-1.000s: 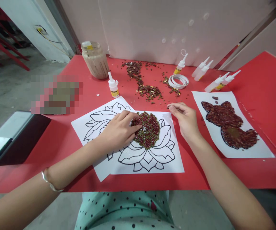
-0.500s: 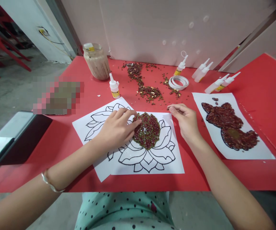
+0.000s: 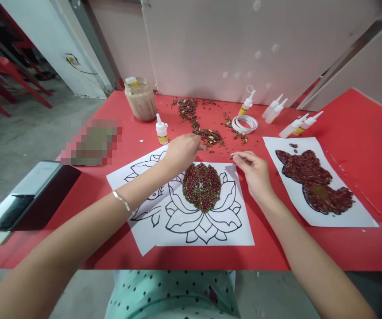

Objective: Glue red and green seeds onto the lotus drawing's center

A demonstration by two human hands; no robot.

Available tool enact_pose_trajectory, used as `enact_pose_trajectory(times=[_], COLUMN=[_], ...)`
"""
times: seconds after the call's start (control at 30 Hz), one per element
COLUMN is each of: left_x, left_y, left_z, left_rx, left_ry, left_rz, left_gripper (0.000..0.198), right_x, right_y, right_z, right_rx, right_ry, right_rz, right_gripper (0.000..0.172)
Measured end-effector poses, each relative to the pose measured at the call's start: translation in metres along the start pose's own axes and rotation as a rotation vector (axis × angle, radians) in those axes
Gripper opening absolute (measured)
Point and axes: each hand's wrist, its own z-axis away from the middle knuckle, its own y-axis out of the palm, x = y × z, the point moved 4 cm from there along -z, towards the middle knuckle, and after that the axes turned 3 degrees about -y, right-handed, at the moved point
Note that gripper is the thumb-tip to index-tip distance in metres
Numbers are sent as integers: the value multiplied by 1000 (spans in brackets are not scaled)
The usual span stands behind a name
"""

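Two hands: our left hand [image 3: 182, 149] pinches shut at the loose bean pile [image 3: 212, 136] just beyond the flower sheet [image 3: 240, 230]. Our right hand [image 3: 254, 172] rests pinched closed on that sheet's far corner.

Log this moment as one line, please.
left hand: fingertips at loose beans | right hand: curled at flower sheet edge | flower sheet: centre filled, petals bare | glue bottle: upright near left hand

Pixel-blurred patch [image 3: 91, 141]; in the pinch of the left hand [image 3: 182, 149], perhaps a bean [image 3: 202, 147], too small.
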Motion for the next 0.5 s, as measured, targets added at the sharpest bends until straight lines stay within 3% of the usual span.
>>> enact_pose_trajectory(times=[0.17,0.37,0.5], left_x=[-6,-22,-7], left_y=[15,16,13], left_z=[-44,-57,-73], left_rx=[55,24,0], left_ry=[-42,-39,-142], left_rz=[4,10,48], left_gripper=[20,35,31], right_x=[0,4,5], right_y=[1,2,2], right_z=[0,1,1], right_rx=[8,26,25], right_ry=[-12,-5,2], right_rz=[3,-6,-3], right_gripper=[18,19,20])
